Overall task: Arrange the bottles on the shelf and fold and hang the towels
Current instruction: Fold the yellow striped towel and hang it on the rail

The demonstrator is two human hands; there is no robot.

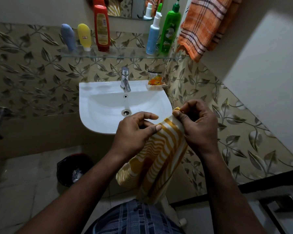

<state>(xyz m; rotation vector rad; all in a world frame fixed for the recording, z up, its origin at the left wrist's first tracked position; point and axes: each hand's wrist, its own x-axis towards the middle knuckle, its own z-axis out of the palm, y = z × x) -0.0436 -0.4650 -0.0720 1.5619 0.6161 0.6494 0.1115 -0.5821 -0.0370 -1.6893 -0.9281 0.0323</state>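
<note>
Yellow-white striped towel (164, 152) held in front of sink (95, 105). Left hand (134, 132): fingers curled, thumb pinching top edge. Right hand (198, 122): fingers pinching corner. Glass shelf (125, 54): green pump bottle (170, 31) reads "Vatika"; red bottle (101, 29) label illegible. Orange checked towel (203, 26) hangs at right.

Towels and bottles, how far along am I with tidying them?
Done, it seems: five bottles, grey tube to green bottle, stand on the glass shelf, and the orange towel hangs at the upper right. In hand: left hand and right hand pinch the top edge of the yellow striped towel before the sink. Left: finish folding it and hang it.
</note>
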